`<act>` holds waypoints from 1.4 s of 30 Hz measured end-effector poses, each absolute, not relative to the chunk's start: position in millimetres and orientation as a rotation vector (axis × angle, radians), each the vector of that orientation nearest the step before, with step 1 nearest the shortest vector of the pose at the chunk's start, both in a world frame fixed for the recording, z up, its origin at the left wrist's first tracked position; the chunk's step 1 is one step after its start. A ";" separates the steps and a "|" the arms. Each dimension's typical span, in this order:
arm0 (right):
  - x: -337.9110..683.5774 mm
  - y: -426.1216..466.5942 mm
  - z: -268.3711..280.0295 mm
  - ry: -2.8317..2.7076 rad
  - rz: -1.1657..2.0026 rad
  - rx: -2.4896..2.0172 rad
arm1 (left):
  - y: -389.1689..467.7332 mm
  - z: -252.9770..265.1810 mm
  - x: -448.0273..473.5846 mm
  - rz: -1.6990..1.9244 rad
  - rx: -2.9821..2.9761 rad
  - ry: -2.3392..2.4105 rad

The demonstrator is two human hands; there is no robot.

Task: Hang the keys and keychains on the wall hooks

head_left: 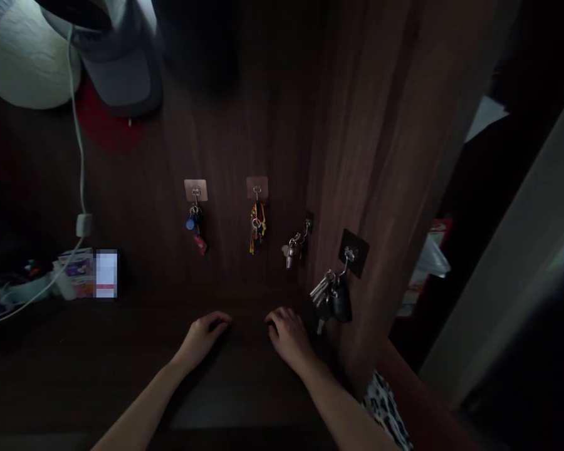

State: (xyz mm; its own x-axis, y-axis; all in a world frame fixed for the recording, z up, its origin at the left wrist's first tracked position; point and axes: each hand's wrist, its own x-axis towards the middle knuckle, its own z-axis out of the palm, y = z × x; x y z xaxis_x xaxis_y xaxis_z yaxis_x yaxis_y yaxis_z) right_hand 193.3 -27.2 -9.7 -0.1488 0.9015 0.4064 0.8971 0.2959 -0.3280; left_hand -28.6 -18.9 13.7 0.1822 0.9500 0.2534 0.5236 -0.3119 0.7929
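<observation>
Both hands rest on a dark wooden shelf [244, 382], palms down and holding nothing. The fingers of my left hand [207, 335] bend loosely, with a gap between thumb and forefinger. Across a short gap to the right lies my right hand [289, 335], its fingers also loosely bent and apart. Above them, on the back panel, hang a key bunch with a blue tag [190, 223] and a key ring with a red-yellow cord [257, 224]. On the right side panel hang a silver key bunch [291, 250] and, nearest my right hand, keys with a black fob [341, 302].
Caps [120, 75] hang at the upper left beside a white cable [78, 131] with an inline switch [83, 224]. Small boxes [78, 272] and other items stand at the left of the shelf. The side panel [380, 156] bounds the right; spotted cloth [386, 407] lies below it.
</observation>
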 end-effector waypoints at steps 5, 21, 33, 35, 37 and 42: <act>193.0 -28.8 -9.7 -2.043 0.021 -1.579 | -38.5 12.0 -48.4 1.063 1.806 1.421; 193.4 -29.1 -8.2 -2.123 0.293 -1.352 | -48.6 9.8 -48.1 0.974 1.742 1.354; 180.6 -43.0 15.5 -2.059 1.007 -1.083 | -48.3 5.7 -50.8 0.938 1.678 1.249; 181.6 -43.8 16.6 -2.032 1.085 -1.055 | -49.6 8.1 -50.4 0.936 1.660 1.247; 182.5 -45.8 20.3 -2.003 1.172 -1.023 | -52.1 12.1 -50.3 0.940 1.633 1.199; 182.9 -47.9 37.7 -1.865 1.332 -0.923 | -61.3 25.3 -48.1 1.073 1.411 0.998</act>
State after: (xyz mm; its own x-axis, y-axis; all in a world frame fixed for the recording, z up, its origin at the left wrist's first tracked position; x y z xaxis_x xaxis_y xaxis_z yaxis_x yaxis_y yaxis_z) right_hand 182.9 -47.9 37.7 -0.5342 0.8381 0.1100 0.1682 0.2329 -0.9579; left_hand -48.1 -61.3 25.3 0.2491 0.9642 0.0906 0.0201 -0.0987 0.9949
